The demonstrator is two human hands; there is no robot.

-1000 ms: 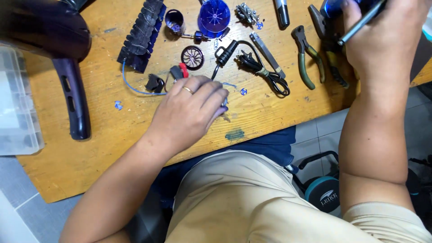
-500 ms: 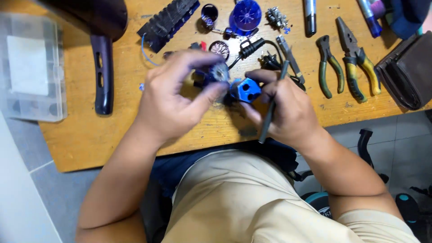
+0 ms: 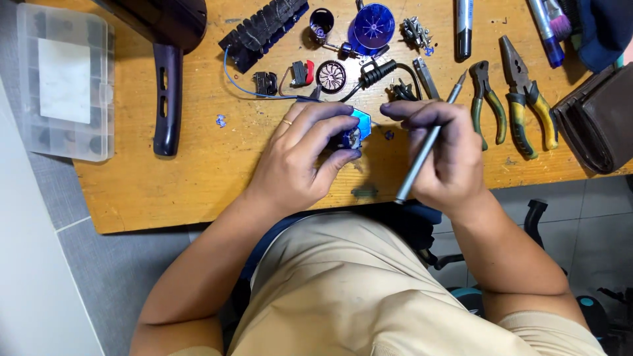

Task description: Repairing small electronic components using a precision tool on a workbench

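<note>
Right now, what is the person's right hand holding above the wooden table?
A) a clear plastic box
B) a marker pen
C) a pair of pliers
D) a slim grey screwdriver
D: the right hand grips a slim grey screwdriver, while the pliers, marker pen and clear plastic box lie untouched on the table.

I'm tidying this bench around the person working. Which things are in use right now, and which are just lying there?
In use:
left hand gripping the small blue part
right hand holding the grey screwdriver

Lying about:
two pliers
clear plastic organiser box
blue fan piece
black marker
</note>
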